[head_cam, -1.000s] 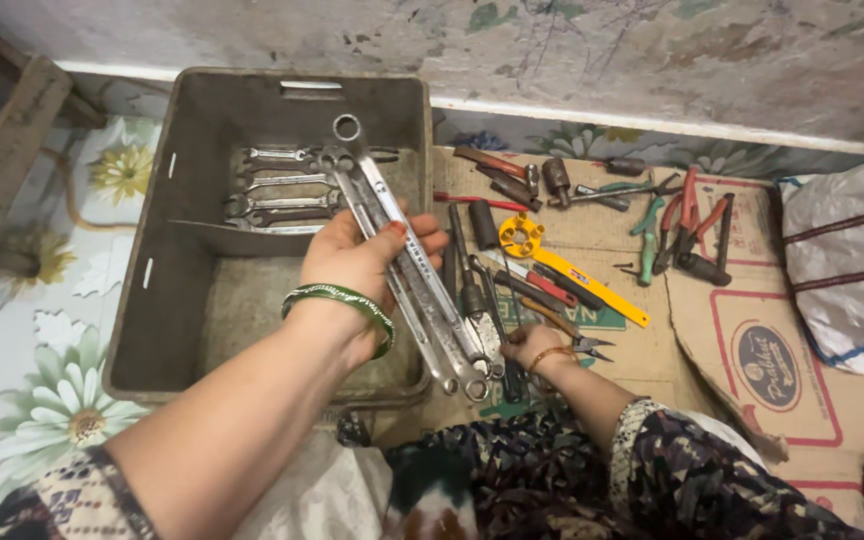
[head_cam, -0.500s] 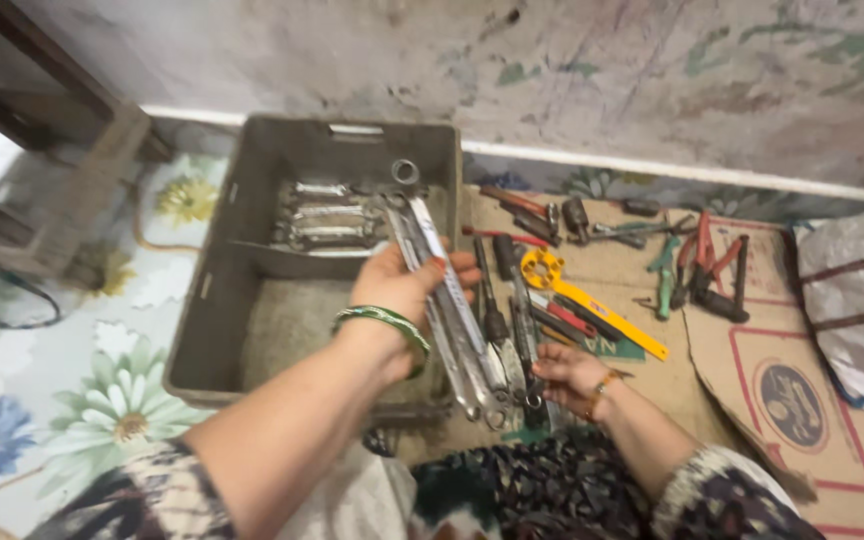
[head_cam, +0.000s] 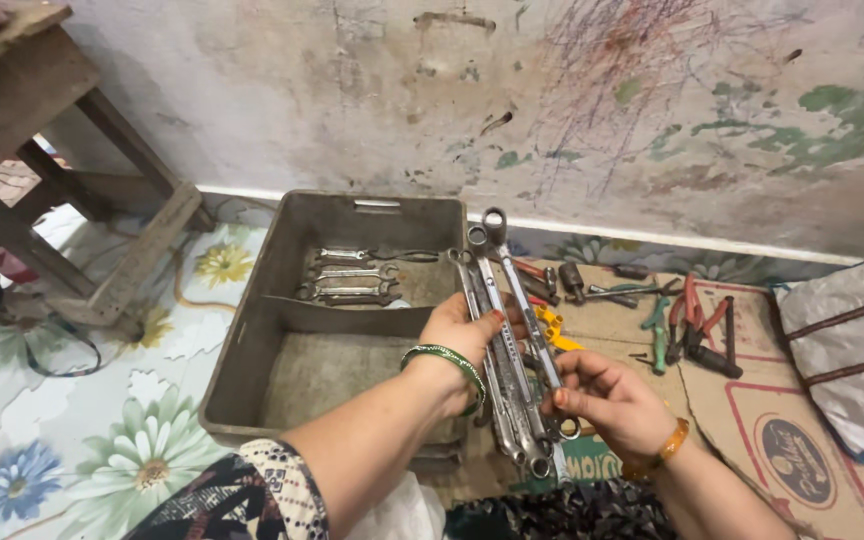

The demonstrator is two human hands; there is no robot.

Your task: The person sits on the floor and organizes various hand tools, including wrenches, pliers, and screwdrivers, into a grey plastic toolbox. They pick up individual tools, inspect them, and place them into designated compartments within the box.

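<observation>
My left hand [head_cam: 464, 332], with a green bangle on the wrist, grips a bundle of long steel spanners [head_cam: 497, 300] around the middle, their ring ends pointing up toward the wall. My right hand [head_cam: 607, 395], with an orange bangle, pinches the lower end of one spanner in the bundle. Both hands are raised above the right edge of a grey plastic crate [head_cam: 252, 340]. In the far compartment of the crate lie several smaller spanners [head_cam: 347, 285].
Pliers, screwdrivers and a yellow tool [head_cam: 552, 325] are spread on flattened cardboard [head_cam: 782, 420] right of the crate. A white sack [head_cam: 852, 350] sits at far right. A wooden stool [head_cam: 42, 190] stands at left on the flowered floor sheet. The wall runs behind.
The view has tilted up and shifted. My right hand left the tools on the cardboard and rose to take the lower end of a spanner in the bundle; my left hand lifted the bundle.
</observation>
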